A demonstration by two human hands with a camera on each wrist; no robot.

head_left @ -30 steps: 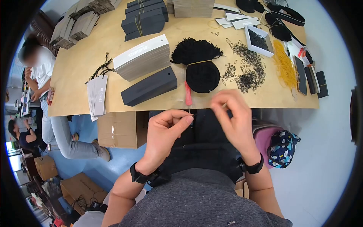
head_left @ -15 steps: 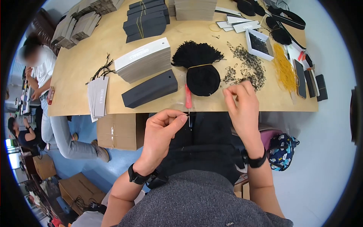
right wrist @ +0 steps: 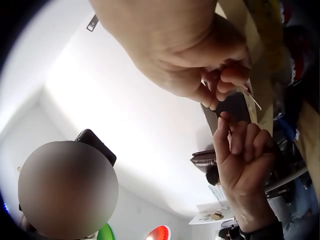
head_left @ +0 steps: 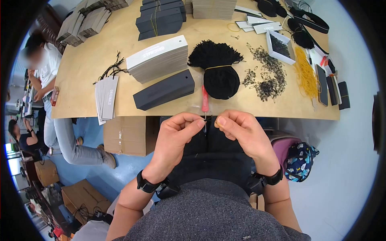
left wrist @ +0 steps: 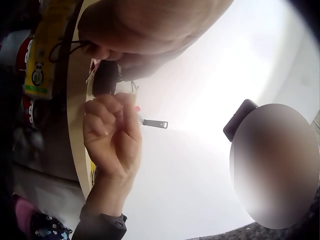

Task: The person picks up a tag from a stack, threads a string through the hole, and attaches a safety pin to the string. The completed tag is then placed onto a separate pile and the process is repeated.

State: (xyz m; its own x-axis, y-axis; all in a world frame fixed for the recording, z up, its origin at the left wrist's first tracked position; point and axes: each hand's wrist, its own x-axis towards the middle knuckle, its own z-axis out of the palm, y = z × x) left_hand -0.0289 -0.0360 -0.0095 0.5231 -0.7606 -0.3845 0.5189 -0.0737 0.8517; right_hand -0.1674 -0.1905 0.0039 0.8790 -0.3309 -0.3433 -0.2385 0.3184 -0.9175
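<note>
Over the table's front edge my left hand (head_left: 177, 136) pinches a black cord between thumb and forefinger; a loop of the cord (left wrist: 65, 50) hangs out in the left wrist view. Facing it, fingertips a short gap away, my right hand (head_left: 245, 130) pinches a tiny thin piece, seemingly a safety pin, mostly hidden by the fingers. A red-handled tool (head_left: 205, 100) with a thin metal shaft lies between the hands, its shaft past the edge. Behind it lies a bundle of black cords (head_left: 221, 82) held by a yellow band. Loose black safety pins (head_left: 271, 88) spread to its right.
Stacked grey tags (head_left: 159, 60) and a dark tag stack (head_left: 165, 90) stand left of the bundle. Corded tags (head_left: 106, 98) overhang the front edge. At right are a white box (head_left: 281, 56), yellow bands (head_left: 305, 76) and a phone (head_left: 321, 84). A person (head_left: 46, 66) is at far left.
My right hand went out to the loose pins, then came back with a small piece to beside the left hand. The left hand keeps pinching the cord at the edge.
</note>
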